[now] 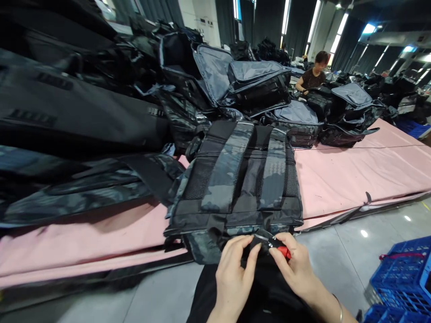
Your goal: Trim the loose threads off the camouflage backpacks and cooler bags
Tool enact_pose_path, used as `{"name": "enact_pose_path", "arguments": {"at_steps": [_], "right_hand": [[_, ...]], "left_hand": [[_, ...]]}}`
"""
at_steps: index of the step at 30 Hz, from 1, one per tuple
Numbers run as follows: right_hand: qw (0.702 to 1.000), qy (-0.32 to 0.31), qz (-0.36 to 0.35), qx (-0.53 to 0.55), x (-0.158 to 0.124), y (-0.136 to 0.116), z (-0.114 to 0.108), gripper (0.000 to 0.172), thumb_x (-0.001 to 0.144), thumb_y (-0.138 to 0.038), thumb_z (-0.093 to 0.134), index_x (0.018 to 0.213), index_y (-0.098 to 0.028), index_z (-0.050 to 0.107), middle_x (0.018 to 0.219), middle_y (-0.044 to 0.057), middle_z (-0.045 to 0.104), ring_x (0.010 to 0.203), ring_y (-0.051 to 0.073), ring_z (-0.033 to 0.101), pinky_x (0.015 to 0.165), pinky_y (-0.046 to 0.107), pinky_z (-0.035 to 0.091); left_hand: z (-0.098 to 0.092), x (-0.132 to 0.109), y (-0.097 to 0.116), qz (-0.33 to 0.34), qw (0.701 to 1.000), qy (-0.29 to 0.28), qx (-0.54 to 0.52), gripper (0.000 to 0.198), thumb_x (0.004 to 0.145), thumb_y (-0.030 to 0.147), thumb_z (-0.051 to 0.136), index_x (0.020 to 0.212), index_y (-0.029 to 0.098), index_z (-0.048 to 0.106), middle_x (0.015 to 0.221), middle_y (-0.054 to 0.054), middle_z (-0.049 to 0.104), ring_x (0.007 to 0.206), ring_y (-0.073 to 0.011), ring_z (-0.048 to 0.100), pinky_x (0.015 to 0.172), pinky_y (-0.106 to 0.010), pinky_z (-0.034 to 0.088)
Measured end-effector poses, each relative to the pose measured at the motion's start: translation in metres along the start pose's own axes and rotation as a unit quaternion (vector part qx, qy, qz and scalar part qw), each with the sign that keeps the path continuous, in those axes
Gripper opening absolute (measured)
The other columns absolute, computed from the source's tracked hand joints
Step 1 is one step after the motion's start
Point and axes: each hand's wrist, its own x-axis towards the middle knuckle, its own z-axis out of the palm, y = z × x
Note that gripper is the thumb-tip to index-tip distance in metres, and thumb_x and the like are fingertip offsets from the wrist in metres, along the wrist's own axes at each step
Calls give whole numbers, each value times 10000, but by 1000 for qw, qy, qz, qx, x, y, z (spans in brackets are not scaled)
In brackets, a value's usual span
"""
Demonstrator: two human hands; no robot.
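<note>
A camouflage backpack (235, 179) lies on the pink-covered table with its padded shoulder straps facing up and its lower end towards me. Just off its near edge, my left hand (235, 264) pinches a dark piece of webbing strap (257, 242) between thumb and fingers. My right hand (296, 264) is closed around a small red-handled tool (284, 252) that looks like thread snips, its black front part against the strap. The two hands are close together, fingertips almost meeting. Fingers partly hide the tool and the strap's end.
Dark bags (84, 103) are heaped along the left. Open bags with grey lining (259, 72) stand behind the backpack. A co-worker (313, 76) handles bags further back. Blue plastic crates (400, 269) sit on the floor at right. Pink cloth (357, 175) covers the table.
</note>
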Motion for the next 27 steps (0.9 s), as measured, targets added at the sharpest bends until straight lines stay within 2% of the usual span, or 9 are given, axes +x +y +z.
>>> {"name": "enact_pose_path", "arguments": {"at_steps": [3, 6, 8, 10, 11, 14, 18, 22, 27], "right_hand": [[996, 5, -56, -62, 2, 4, 3, 184, 925, -288, 434, 952, -190, 587, 807, 36, 662, 712, 156, 630, 640, 230, 444], [997, 15, -59, -55, 2, 7, 5, 170, 910, -291, 453, 906, -189, 589, 724, 20, 652, 616, 139, 620, 584, 214, 442], [998, 28, -45, -42, 2, 7, 6, 154, 892, -304, 478, 879, -185, 575, 621, -11, 603, 505, 117, 564, 514, 202, 419], [998, 32, -41, -27, 3, 6, 6, 136, 880, -302, 493, 883, -184, 560, 570, -35, 556, 463, 106, 521, 483, 197, 403], [999, 27, -43, -17, 4, 5, 6, 121, 871, -294, 505, 896, -186, 554, 581, -37, 558, 479, 107, 527, 494, 195, 411], [998, 3, -55, 11, 8, -2, 7, 170, 835, -258, 557, 988, -188, 530, 673, -25, 599, 562, 118, 567, 560, 205, 449], [995, -15, -90, 39, 16, -13, 9, 228, 843, -235, 567, 1061, -190, 514, 773, 3, 623, 638, 132, 596, 617, 231, 484], [989, 5, -144, 37, 28, -21, 10, 204, 856, -241, 569, 1056, -201, 581, 932, 60, 602, 747, 154, 610, 665, 259, 513], [986, 6, -168, -1, 43, -25, 17, 215, 869, -181, 537, 1071, -215, 601, 996, 74, 590, 838, 171, 600, 743, 304, 512]], "left_hand": [[-5, -6, -1, 41, 999, -1, 18, 201, 833, 144, 562, 1031, 179, 576, 933, -74, 655, 940, -203, 611, 813, -345, 525], [-15, -15, -6, 60, 997, 42, 34, 227, 817, 93, 554, 1022, 186, 585, 985, -79, 649, 1014, -217, 585, 882, -380, 489], [-20, -21, -14, 2, 992, 120, 42, 175, 801, 130, 586, 966, 189, 585, 967, -75, 625, 995, -218, 581, 886, -386, 475], [-22, -24, -24, -116, 975, 189, 19, 217, 780, 241, 631, 981, 190, 567, 978, -76, 594, 958, -216, 579, 854, -374, 485], [-21, -24, -29, -180, 964, 194, -12, 283, 768, 306, 644, 1011, 190, 556, 990, -78, 589, 938, -216, 582, 837, -371, 493], [-20, -21, -40, -324, 927, 137, -131, 440, 714, 420, 669, 1072, 192, 556, 992, -74, 626, 891, -214, 606, 854, -381, 498], [-22, -14, -40, -416, 871, 97, -244, 468, 609, 428, 739, 992, 174, 647, 996, -87, 684, 938, -247, 621, 936, -412, 454], [-32, -6, -32, -443, 808, 40, -385, 447, 585, 389, 765, 963, 160, 697, 989, -95, 707, 1004, -276, 612, 938, -397, 451], [-40, 0, -26, -456, 774, 32, -438, 376, 568, 316, 787, 909, 167, 729, 920, -82, 718, 943, -257, 626, 903, -378, 465]]}}
